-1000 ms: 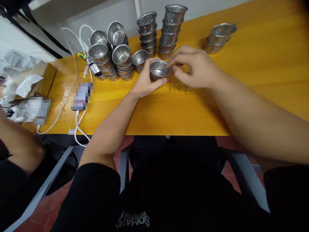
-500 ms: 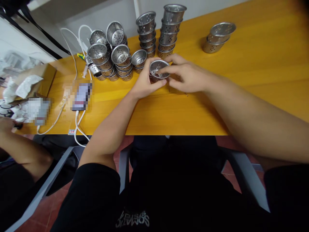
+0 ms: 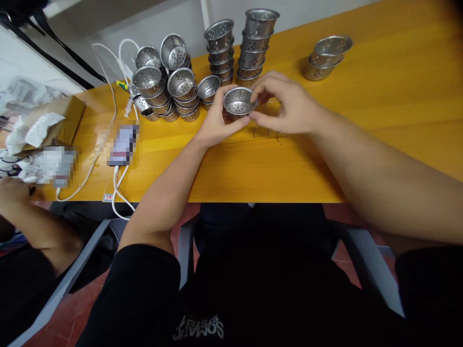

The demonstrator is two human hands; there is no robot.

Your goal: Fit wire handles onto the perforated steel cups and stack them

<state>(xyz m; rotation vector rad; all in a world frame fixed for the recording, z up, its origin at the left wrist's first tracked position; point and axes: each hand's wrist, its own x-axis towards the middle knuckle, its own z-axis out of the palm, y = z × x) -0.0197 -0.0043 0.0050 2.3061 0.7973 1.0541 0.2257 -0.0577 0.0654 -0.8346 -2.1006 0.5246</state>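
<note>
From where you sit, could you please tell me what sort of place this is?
Probably a shared workroom: stacked perforated metal cups stand on a long yellow table, and another person's arm shows at the picture's left.

Phone (image 3: 123, 144) left of cup (image 3: 238, 107), cup stacks (image 3: 252, 59) behind.

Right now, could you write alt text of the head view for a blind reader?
A person's left hand holds a perforated metal cup, mouth up, with the right hand at its rim. Stacks of similar cups stand behind on the yellow table, another stack farther right; curved wires lie near the right hand, and a phone lies at left.
</note>
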